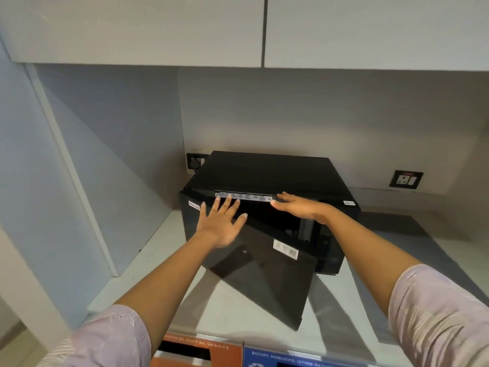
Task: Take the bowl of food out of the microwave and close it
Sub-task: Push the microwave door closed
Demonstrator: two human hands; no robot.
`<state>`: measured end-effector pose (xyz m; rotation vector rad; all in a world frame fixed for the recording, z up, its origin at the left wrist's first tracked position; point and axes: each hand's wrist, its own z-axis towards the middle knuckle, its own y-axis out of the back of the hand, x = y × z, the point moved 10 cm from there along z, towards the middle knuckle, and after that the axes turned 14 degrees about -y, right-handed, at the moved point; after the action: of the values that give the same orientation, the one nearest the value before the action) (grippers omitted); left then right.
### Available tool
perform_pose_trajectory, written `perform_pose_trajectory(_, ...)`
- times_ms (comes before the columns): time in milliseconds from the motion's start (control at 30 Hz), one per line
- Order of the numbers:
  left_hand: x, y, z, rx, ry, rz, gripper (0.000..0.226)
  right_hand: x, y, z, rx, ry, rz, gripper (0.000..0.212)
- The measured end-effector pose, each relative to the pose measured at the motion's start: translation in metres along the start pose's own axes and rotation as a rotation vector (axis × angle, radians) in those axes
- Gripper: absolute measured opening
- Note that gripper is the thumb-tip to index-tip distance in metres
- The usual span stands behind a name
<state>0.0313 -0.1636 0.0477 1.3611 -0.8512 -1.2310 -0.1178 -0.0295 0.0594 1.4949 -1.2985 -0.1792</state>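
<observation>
Microwave (264, 173): black box-shaped unit, sits on a pale countertop (164, 260) in the corner under grey wall cabinets (132, 27), turned at a slight angle to the back wall. Top panel matte black, plain. A white printed strip label (243, 196) runs along the top front edge; a small white sticker sits at the right front corner. Door (264, 274) is glossy black glass, hinged on the left, swung partly open toward the camera; a white barcode sticker (285, 249) is on its upper right area. Cavity behind the door is dark; no bowl can be made out inside from this angle. Left hand (219, 226): fingers spread wide and extended, palm down, over the upper left of the door, fingertips reaching the strip label; it grips nothing, and whether the palm actually presses the glass cannot be told. Right hand (299, 207): flat, fingers extended and held together, laid across the top front edge of the unit just right of the strip label, apparently resting on it; nothing held. The two hands are near each other but apart. Both forearms bare, with pale lilac sleeves (436, 313) at the lower frame edges. One wall socket (406, 179) on the back wall right of the unit, another (195, 161) behind its left rear corner. Orange and blue printed labels (238, 353) at the bottom edge, below the counter front.
</observation>
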Motion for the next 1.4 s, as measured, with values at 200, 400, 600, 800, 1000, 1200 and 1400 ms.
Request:
perform_pose_trajectory(200, -0.016, -0.003, 0.025, -0.028, 0.020, 0.052, 0.064, -0.005, 0.000, -0.014, -0.137, 0.074, -0.239, 0.086)
perform_pose_trajectory(400, -0.021, -0.005, 0.045, -0.029, -0.010, 0.107, 0.059, -0.013, -0.001, -0.020, -0.491, 0.188, -0.567, 0.062)
perform_pose_trajectory(600, -0.061, -0.012, 0.062, -0.070, -0.185, 0.177, 0.061, -0.019, 0.006, -0.013, -0.615, 0.227, -0.481, 0.059)
perform_pose_trajectory(800, -0.090, -0.023, 0.076, -0.116, -0.257, 0.161, 0.066, -0.022, 0.010, -0.006, -0.693, 0.228, -0.355, 0.053)
perform_pose_trajectory(1000, -0.088, -0.029, 0.083, -0.184, -0.271, 0.143, 0.073, -0.022, 0.014, -0.003, -0.781, 0.257, -0.316, 0.054)
perform_pose_trajectory(1200, -0.084, -0.031, 0.095, -0.201, -0.268, 0.108, 0.074, -0.024, 0.021, 0.014, -0.787, 0.229, -0.318, 0.058)
perform_pose_trajectory(1400, -0.083, -0.032, 0.097, -0.209, -0.266, 0.123, 0.076, -0.024, 0.022, 0.018, -0.791, 0.225, -0.325, 0.058)
